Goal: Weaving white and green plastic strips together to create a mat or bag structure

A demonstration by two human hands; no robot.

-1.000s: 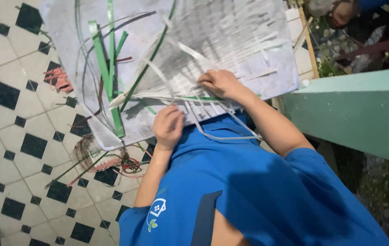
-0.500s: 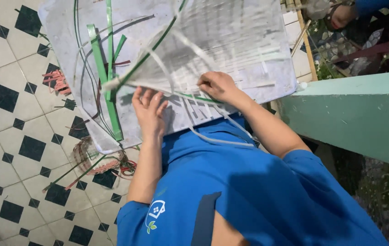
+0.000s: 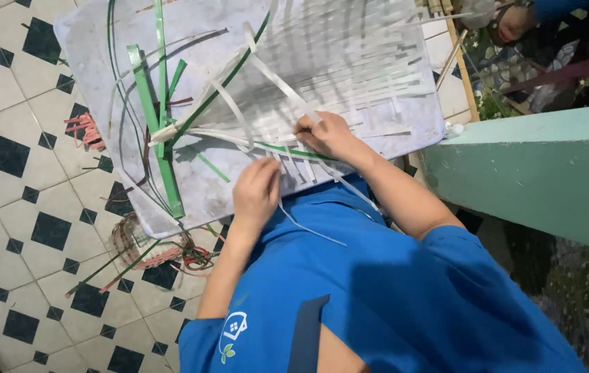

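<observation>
a: head view, starting at the hands. which is which?

b: the picture is turned, with the blue shirt (image 3: 391, 297) at the bottom. the left hand (image 3: 256, 195) sits nearer the tiled floor, the right hand (image 3: 329, 135) nearer the green wall.

a: what is the left hand doing?

b: its fingers curl down over the near ends of the white strips (image 3: 287, 90), at the edge of the board. it touches them, but i cannot tell if it pinches one.

a: and the right?

b: fingers bent, pressed on the white strips where they cross a thin green strip (image 3: 287, 150). it looks to be grasping a strip end, though the fingertips are hidden.

a: where are the strips?

b: on a pale grey board (image 3: 377, 131) lying across the person's lap. the far part is a woven mat of white strips; loose ends fan out toward the hands, and one thin white strip trails over the shirt.

a: further out?

b: broad green straps (image 3: 153, 117) lie on the board's floor side. beyond its edge, red and green scraps (image 3: 163, 252) lie tangled on the black-and-white tiled floor (image 3: 18, 207). the green wall (image 3: 536, 173) stands on the other side.
</observation>
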